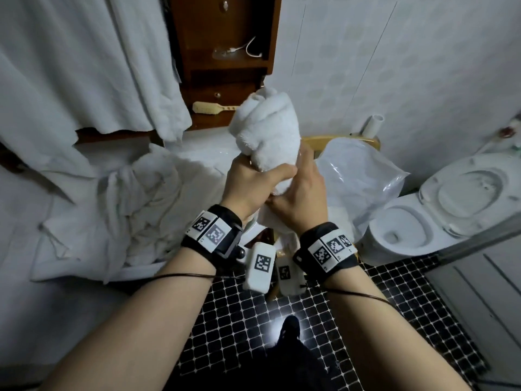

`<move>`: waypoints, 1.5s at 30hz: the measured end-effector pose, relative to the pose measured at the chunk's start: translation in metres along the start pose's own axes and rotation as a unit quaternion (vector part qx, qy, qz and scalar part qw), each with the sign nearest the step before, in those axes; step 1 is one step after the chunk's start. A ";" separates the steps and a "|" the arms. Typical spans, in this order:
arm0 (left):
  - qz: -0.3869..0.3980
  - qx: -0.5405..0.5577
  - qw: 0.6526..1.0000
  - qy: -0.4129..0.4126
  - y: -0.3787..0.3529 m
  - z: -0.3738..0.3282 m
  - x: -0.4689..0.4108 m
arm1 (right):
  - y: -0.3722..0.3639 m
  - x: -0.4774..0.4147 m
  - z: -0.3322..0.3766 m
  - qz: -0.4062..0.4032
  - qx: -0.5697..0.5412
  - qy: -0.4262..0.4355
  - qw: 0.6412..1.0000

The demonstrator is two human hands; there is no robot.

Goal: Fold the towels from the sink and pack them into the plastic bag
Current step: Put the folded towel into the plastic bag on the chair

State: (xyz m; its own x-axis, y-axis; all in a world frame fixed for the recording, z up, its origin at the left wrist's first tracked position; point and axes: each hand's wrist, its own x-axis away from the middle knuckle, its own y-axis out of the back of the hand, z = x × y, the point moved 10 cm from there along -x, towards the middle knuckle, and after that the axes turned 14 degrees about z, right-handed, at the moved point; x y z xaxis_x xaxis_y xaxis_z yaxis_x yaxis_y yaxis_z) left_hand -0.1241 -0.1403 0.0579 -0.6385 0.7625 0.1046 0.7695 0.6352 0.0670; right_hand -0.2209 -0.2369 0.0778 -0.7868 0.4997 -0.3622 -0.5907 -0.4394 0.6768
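A white towel (265, 128), bunched into a thick roll, stands upright in front of me. My left hand (248, 184) grips its lower end with fingers curled round it. My right hand (301, 196) holds the same end from the right side, thumb and fingers wrapped on the cloth. A heap of more white towels (141, 204) fills the sink (141, 270) to the left. The clear plastic bag (358, 173) lies crumpled just right of my hands, its opening hidden.
A toilet (408, 224) with its lid up stands at the right. A brown wooden cabinet (225, 52) with a hairbrush (211, 108) is behind the towel. White cloths (84, 66) hang at the left. Black tiled floor (253, 320) lies below.
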 end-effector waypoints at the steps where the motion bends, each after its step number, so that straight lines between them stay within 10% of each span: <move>1: 0.010 0.002 1.000 -0.009 -0.009 -0.007 -0.008 | 0.011 -0.005 -0.005 -0.018 0.002 0.000 1.000; 16: 0.017 -0.051 0.998 0.035 -0.173 -0.007 -0.203 | 0.178 -0.125 -0.215 -0.050 -0.061 -0.043 0.996; 24: 0.021 -0.354 0.900 0.252 -0.212 0.099 -0.250 | 0.188 -0.139 -0.308 0.099 -0.089 -0.055 0.990; 33: -0.130 -0.288 0.926 0.206 -0.194 0.103 -0.250 | 0.147 -0.130 -0.378 0.270 -0.109 -0.125 0.948; 45: -0.013 -0.328 0.926 0.185 -0.211 0.095 -0.257 | 0.012 -0.126 -0.436 0.530 0.140 -0.117 0.828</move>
State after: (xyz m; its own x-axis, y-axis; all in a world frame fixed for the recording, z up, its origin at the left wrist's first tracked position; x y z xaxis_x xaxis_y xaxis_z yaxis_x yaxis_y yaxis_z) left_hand -0.1238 -0.4585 -0.0770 -0.7013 0.5766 0.4191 0.6751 0.3483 0.6504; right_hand -0.2064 -0.6307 -0.1480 -0.7613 0.0887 0.6423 0.5004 -0.5497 0.6689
